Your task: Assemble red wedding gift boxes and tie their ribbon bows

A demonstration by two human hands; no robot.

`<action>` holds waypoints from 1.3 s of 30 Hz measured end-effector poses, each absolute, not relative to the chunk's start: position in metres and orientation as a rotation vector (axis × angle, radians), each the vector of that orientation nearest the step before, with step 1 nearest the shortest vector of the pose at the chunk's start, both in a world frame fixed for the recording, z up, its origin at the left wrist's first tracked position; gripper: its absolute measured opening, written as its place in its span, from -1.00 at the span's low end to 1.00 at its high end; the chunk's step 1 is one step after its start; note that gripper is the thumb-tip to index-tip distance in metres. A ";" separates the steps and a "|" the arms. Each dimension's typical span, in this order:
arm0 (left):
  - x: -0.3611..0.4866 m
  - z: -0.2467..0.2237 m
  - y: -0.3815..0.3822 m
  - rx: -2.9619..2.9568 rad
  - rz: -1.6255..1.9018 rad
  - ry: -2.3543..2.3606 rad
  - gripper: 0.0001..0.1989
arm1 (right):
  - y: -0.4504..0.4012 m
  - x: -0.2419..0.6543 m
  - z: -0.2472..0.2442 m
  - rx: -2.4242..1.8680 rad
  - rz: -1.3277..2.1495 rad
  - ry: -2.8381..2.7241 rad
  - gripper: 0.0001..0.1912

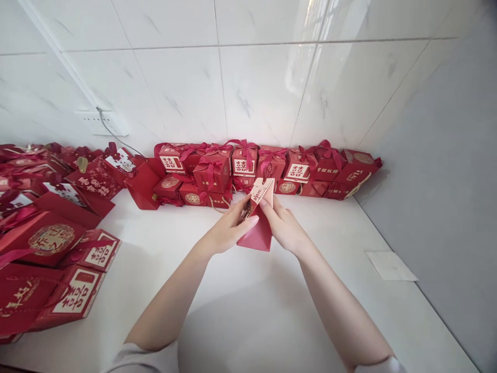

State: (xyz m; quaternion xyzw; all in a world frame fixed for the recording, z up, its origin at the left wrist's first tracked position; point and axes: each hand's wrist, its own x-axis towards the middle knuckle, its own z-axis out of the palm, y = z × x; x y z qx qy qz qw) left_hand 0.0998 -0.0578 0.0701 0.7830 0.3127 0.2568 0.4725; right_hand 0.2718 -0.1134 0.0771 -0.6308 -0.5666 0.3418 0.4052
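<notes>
head view: left hand (228,228) and right hand (286,226), each partly closed, grip a red box (259,232) between them above the white desk (240,321).

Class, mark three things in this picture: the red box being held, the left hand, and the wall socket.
Red box (261,231): head view, on its plain red side.
Left hand (228,227): head view, on its back.
Wall socket (92,123): head view, on its white front.
</notes>
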 end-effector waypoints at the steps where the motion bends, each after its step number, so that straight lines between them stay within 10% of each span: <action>1: 0.099 0.072 -0.060 1.967 0.621 0.816 -0.34 | -0.113 0.271 0.077 -1.634 0.736 -1.431 -0.45; 39: 0.105 0.073 -0.053 1.239 0.530 0.883 -0.34 | -0.115 0.276 0.081 -1.525 0.829 -1.507 -0.41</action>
